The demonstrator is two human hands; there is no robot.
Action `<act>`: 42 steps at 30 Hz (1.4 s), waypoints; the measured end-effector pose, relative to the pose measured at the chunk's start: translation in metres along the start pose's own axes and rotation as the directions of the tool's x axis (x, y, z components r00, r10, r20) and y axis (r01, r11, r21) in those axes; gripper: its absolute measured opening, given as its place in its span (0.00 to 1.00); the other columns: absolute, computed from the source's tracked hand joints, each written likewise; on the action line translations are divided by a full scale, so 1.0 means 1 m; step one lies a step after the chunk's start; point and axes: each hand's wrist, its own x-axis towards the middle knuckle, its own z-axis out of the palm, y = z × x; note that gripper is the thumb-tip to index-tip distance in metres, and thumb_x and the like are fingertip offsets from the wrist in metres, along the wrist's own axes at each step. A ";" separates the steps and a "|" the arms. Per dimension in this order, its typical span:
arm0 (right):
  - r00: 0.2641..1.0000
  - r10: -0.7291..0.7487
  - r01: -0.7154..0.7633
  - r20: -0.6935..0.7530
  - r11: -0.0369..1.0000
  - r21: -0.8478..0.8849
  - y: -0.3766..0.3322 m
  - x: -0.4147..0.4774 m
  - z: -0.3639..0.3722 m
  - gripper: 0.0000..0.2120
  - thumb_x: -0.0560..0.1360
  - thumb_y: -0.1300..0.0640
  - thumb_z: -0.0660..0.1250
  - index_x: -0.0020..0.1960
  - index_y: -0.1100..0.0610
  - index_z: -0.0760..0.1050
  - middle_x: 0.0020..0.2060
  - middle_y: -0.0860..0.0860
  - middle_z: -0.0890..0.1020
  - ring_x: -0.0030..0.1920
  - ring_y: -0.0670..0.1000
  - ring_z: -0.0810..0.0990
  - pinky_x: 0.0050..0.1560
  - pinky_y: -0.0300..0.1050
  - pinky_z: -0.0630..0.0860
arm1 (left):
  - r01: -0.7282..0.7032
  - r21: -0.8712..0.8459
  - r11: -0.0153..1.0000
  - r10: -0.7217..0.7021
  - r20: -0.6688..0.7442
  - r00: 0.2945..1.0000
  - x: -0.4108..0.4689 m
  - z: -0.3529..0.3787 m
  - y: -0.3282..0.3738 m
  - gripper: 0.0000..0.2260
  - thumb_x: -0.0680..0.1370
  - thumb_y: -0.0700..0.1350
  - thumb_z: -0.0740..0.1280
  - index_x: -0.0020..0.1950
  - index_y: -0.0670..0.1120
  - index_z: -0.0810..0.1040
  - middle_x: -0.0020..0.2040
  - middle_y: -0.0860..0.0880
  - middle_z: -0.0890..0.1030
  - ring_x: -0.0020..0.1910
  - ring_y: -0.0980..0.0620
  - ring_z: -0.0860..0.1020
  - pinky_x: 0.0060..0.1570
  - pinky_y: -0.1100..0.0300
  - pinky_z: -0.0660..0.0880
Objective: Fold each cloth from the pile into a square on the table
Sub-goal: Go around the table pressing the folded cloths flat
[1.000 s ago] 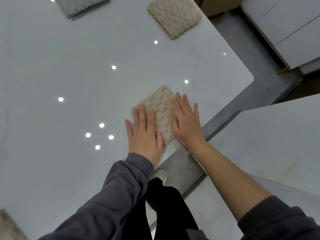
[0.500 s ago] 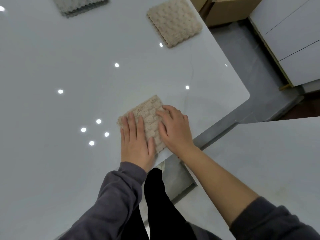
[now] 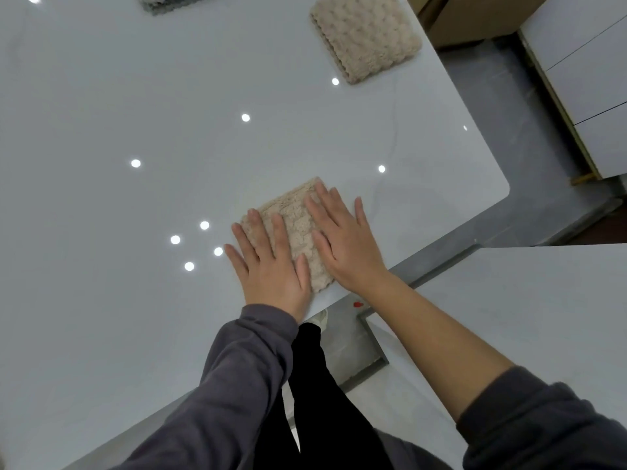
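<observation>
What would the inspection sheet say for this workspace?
Surface: glossy white table, light spots reflected.
Job's things: beige cloth folded square near the front edge; second beige square far right; grey cloth cut off at top.
Clutter: nothing seen.
Grippers: left hand and right hand flat, pressing the beige cloth.
Cables: nothing seen.
Surroundings: cardboard box, white cabinet, another white top, grey floor.
</observation>
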 end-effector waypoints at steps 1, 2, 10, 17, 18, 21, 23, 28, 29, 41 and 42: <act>1.000 -0.015 0.015 -0.005 1.000 0.001 -0.002 0.000 0.002 0.24 0.83 0.52 0.47 0.79 0.50 0.53 0.79 0.48 0.49 0.79 0.52 0.48 0.76 0.62 0.44 | -0.005 -0.001 1.000 0.005 0.004 1.000 0.000 0.001 0.001 0.31 0.78 0.53 0.51 0.78 0.44 0.48 0.78 0.36 0.49 0.76 0.32 0.47 0.71 0.33 0.44; 1.000 -0.029 0.029 -0.010 1.000 -0.002 -0.004 -0.001 0.004 0.24 0.82 0.52 0.47 0.79 0.51 0.54 0.79 0.49 0.51 0.79 0.53 0.49 0.76 0.62 0.45 | -0.011 0.000 1.000 0.011 0.010 1.000 0.000 0.001 0.001 0.30 0.78 0.53 0.51 0.78 0.44 0.47 0.78 0.36 0.49 0.76 0.32 0.47 0.72 0.34 0.44; 1.000 0.010 -0.010 -0.014 0.999 -0.046 -0.008 -0.004 0.005 0.25 0.82 0.51 0.46 0.79 0.52 0.52 0.79 0.51 0.49 0.79 0.52 0.49 0.76 0.62 0.46 | -0.030 0.022 0.999 0.030 0.031 0.999 -0.001 0.000 -0.003 0.30 0.78 0.53 0.51 0.78 0.44 0.48 0.78 0.37 0.49 0.77 0.35 0.47 0.72 0.36 0.42; 0.999 0.039 -0.041 -0.035 0.997 -0.062 -0.007 -0.004 0.008 0.24 0.83 0.51 0.45 0.78 0.51 0.54 0.79 0.51 0.50 0.78 0.53 0.51 0.76 0.63 0.46 | -0.041 0.063 0.997 0.036 0.067 0.997 -0.003 -0.002 -0.006 0.31 0.78 0.54 0.51 0.78 0.45 0.48 0.78 0.37 0.50 0.77 0.35 0.47 0.72 0.36 0.43; 0.998 0.045 -0.048 -0.038 0.997 -0.064 -0.009 -0.003 0.008 0.24 0.82 0.51 0.46 0.78 0.51 0.55 0.79 0.51 0.51 0.78 0.53 0.50 0.76 0.63 0.46 | -0.046 0.074 0.996 0.040 0.082 0.996 -0.003 -0.004 -0.005 0.30 0.78 0.54 0.51 0.78 0.44 0.49 0.78 0.38 0.51 0.76 0.35 0.48 0.72 0.36 0.43; 0.987 0.139 -0.141 -0.075 0.990 -0.018 -0.012 -0.011 0.007 0.25 0.82 0.49 0.46 0.79 0.50 0.54 0.79 0.50 0.49 0.79 0.53 0.45 0.75 0.64 0.42 | -0.094 0.109 0.990 0.080 0.125 0.989 -0.002 -0.020 -0.012 0.30 0.78 0.57 0.51 0.77 0.44 0.57 0.78 0.39 0.55 0.77 0.37 0.50 0.72 0.36 0.44; 0.946 0.291 -0.282 -0.141 0.956 0.081 -0.018 -0.026 0.007 0.27 0.81 0.49 0.46 0.79 0.49 0.49 0.79 0.50 0.45 0.78 0.54 0.40 0.75 0.63 0.38 | -0.136 0.079 0.988 0.126 0.123 0.984 0.009 -0.037 -0.020 0.30 0.77 0.58 0.51 0.75 0.44 0.62 0.77 0.40 0.57 0.77 0.38 0.48 0.72 0.39 0.44; 0.767 0.607 -0.547 -0.209 0.788 0.282 -0.049 -0.047 0.024 0.29 0.80 0.46 0.44 0.78 0.45 0.37 0.78 0.50 0.38 0.77 0.55 0.35 0.74 0.65 0.34 | -0.405 -0.005 0.914 0.398 0.193 0.897 0.074 -0.067 -0.031 0.31 0.78 0.60 0.49 0.77 0.45 0.56 0.79 0.45 0.52 0.78 0.43 0.44 0.74 0.41 0.41; 0.734 0.645 -0.577 -0.214 0.758 0.304 -0.054 -0.047 0.028 0.29 0.80 0.46 0.44 0.78 0.45 0.36 0.78 0.51 0.38 0.78 0.55 0.35 0.73 0.65 0.34 | -0.475 -0.021 0.880 0.466 0.227 0.855 0.086 -0.069 -0.031 0.31 0.78 0.60 0.48 0.78 0.46 0.54 0.79 0.46 0.50 0.78 0.44 0.43 0.74 0.41 0.41; 0.588 0.783 -0.747 -0.203 0.622 0.236 -0.088 -0.028 0.059 0.32 0.79 0.45 0.43 0.79 0.55 0.38 0.78 0.55 0.37 0.78 0.56 0.38 0.72 0.70 0.35 | -0.926 -0.040 0.374 0.832 0.456 0.316 0.143 -0.041 -0.030 0.26 0.82 0.53 0.46 0.79 0.47 0.51 0.79 0.41 0.50 0.77 0.43 0.55 0.74 0.38 0.46; 0.586 0.785 -0.750 -0.202 0.619 0.231 -0.088 -0.025 0.060 0.31 0.79 0.46 0.42 0.79 0.55 0.38 0.77 0.55 0.36 0.78 0.56 0.38 0.72 0.70 0.36 | -0.930 -0.039 0.366 0.837 0.451 0.310 0.143 -0.040 -0.030 0.26 0.82 0.53 0.46 0.79 0.46 0.51 0.79 0.41 0.50 0.77 0.42 0.55 0.73 0.37 0.46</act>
